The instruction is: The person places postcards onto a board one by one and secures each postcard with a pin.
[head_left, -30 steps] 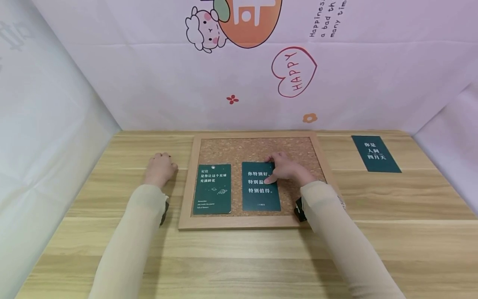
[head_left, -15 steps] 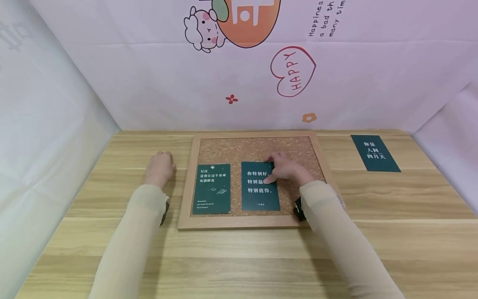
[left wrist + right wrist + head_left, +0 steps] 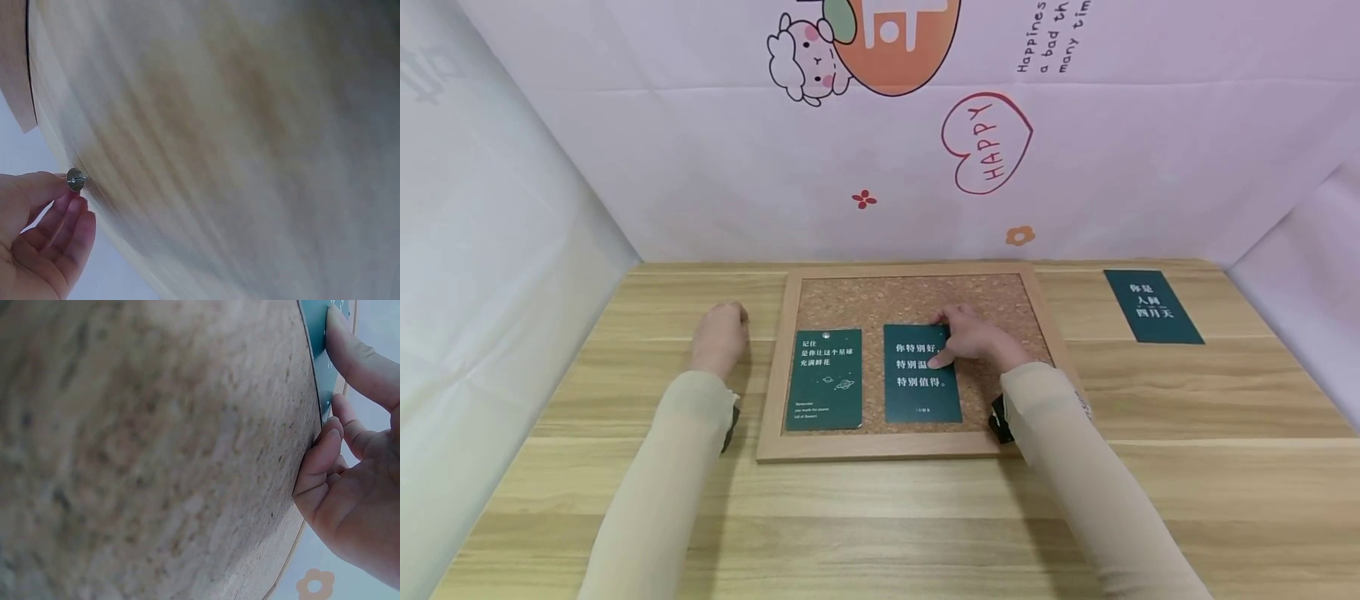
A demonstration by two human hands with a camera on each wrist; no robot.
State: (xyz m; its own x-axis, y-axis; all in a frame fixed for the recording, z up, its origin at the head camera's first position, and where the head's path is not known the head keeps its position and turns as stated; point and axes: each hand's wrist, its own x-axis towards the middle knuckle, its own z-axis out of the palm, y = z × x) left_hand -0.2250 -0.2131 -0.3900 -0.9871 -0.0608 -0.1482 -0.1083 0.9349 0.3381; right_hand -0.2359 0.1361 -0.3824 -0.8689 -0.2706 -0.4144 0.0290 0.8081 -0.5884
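Between thumb and fingertip, my left hand (image 3: pixel 718 340) pinches a silver thumbtack (image 3: pixel 75 180), seen in the left wrist view over the wooden table left of the board. In the head view the tack is hidden. My right hand (image 3: pixel 976 337) rests on the framed corkboard (image 3: pixel 865 292), its thumb and fingers pressing the right side of a dark green card (image 3: pixel 917 396) with white writing. The right wrist view shows the thumb lying on the card's face and other fingers bent against the cork. Left of it, another green card (image 3: pixel 826 392) carries a pin (image 3: pixel 826 335) at its top.
A third green card (image 3: pixel 1153 308) lies slanted on the table (image 3: pixel 880 525), to the right of the board. White printed cloth (image 3: pixel 737 183) stands behind the table, with white cloth at both sides.
My left hand has turned slightly over the table, its fingers now less visible in the head view. My right hand and the cards keep their places.
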